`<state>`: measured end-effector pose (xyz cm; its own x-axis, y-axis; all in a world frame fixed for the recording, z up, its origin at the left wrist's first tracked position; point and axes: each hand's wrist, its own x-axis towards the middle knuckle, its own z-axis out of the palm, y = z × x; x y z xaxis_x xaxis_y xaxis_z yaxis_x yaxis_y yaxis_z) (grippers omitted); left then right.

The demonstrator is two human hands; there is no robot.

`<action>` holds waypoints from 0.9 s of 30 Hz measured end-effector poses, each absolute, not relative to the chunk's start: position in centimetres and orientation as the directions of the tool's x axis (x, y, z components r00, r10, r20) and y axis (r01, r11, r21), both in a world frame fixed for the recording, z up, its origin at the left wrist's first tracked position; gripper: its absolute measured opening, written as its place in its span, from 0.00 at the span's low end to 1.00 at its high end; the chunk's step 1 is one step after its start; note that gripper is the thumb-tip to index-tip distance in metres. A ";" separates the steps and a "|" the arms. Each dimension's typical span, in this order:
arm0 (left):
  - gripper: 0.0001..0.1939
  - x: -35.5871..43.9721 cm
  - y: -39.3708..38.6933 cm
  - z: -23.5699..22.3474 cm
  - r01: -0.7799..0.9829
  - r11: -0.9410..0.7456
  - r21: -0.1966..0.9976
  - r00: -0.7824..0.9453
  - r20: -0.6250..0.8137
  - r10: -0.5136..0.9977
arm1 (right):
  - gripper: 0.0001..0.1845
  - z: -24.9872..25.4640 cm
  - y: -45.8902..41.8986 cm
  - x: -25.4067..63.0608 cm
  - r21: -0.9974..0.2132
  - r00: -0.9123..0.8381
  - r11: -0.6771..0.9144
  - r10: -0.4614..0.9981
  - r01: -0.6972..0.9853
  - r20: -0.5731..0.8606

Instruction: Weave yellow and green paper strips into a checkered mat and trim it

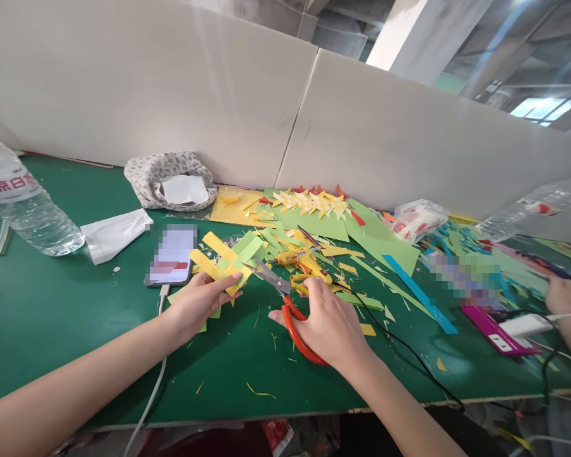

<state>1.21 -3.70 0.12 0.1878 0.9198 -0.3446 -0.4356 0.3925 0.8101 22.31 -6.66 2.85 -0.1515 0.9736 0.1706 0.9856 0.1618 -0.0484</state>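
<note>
Between the thumb and fingers of my left hand (202, 304) is a woven piece of yellow and green paper strips (226, 257), its strip ends sticking out. My right hand (330, 317) is closed around the red handles of a pair of scissors (290, 311). The blades are parted and point left, their tips at the right edge of the woven paper. Behind the scissors lies a yellow glue gun (309, 261) among paper scraps. Finished-looking yellow woven pieces with pointed edges (309, 203) rest on green paper farther back.
A charging phone (171, 254), a white tissue (114, 235) and a water bottle (28, 197) stand left. A cloth pouch (169, 181) sits behind. At right are a blue strip (419, 295), a magenta power strip (497, 333), cords and another person's hand (568, 304).
</note>
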 end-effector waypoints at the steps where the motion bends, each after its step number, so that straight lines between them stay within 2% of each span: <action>1: 0.12 1.2 -3.7 0.1 -0.403 0.381 0.832 0.169 -0.342 0.924 | 0.31 2.9 -6.7 22.4 -0.040 -0.149 0.158 0.974 0.987 0.169; 5: 0.14 1.0 -3.7 0.1 -0.286 0.302 0.910 0.103 -0.284 0.953 | 0.28 2.9 -6.7 22.5 0.001 -0.153 0.155 0.976 0.988 0.155; 10: 0.14 1.1 -3.9 0.0 -0.219 0.297 0.929 0.109 -0.279 0.954 | 0.30 3.0 -7.0 22.0 0.020 -0.144 0.142 0.979 0.990 0.143; 16: 0.16 1.2 -4.2 0.5 -0.248 0.392 0.886 0.249 -0.333 0.909 | 0.33 2.8 -7.3 21.7 0.017 -0.189 0.190 0.963 0.982 0.192; 27: 0.13 1.2 -4.2 0.5 -0.308 0.416 0.855 0.304 -0.326 0.895 | 0.28 2.6 -7.7 21.4 0.018 -0.207 0.211 0.934 0.977 0.291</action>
<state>1.20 -4.21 0.53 0.3045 0.8951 -0.3256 -0.3084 0.4161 0.8554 21.41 -7.67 2.58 -0.2071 0.9341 0.2908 0.9773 0.2110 0.0182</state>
